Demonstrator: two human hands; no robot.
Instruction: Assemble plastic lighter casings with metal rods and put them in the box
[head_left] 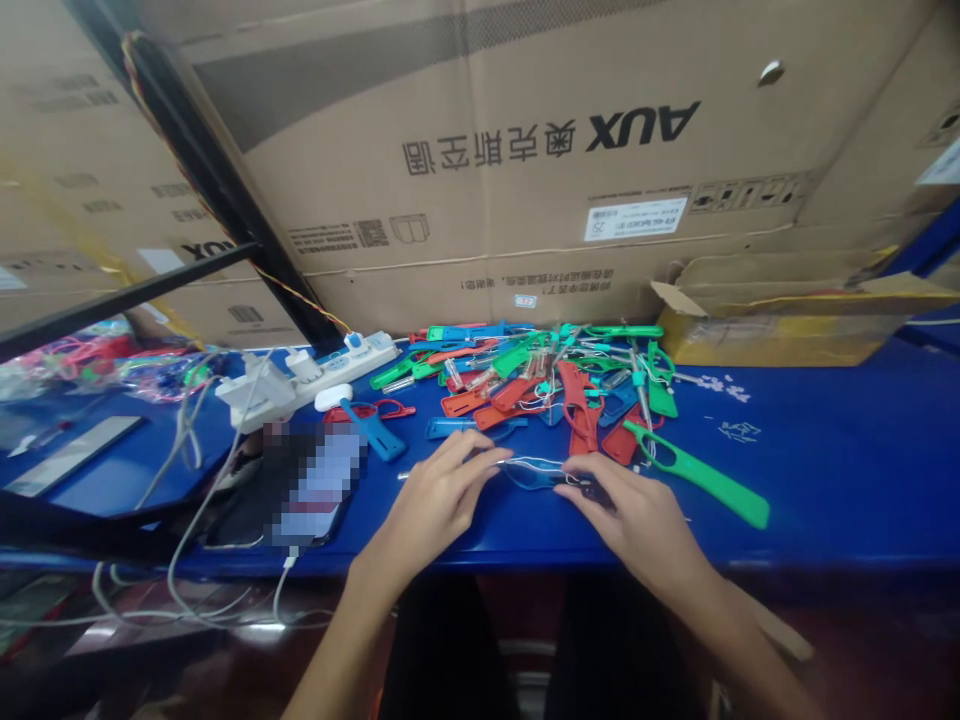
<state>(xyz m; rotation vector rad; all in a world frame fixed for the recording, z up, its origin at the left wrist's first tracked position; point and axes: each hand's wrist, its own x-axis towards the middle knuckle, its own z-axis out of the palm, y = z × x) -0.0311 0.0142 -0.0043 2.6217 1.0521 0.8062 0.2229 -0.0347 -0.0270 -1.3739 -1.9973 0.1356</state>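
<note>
My left hand [435, 505] and my right hand [630, 510] hold a translucent blue plastic tag [534, 473] between them, just above the blue workbench [840, 500]. A dark part at its right end sits under my right fingers, and its exact shape is hidden. A thin metal pin [409, 476] shows left of my left hand. A heap of red, green and blue plastic seal tags [540, 385] lies beyond my hands. A long green tag [705, 477] lies near my right hand, and a blue one [364, 432] lies to the left.
A white power strip [307, 375] with plugged-in chargers and a phone [307, 490] with a blurred screen sit at left, among white cables. Large AUX cardboard boxes [480, 170] stand behind the bench. An open cardboard box [780, 325] sits at the back right.
</note>
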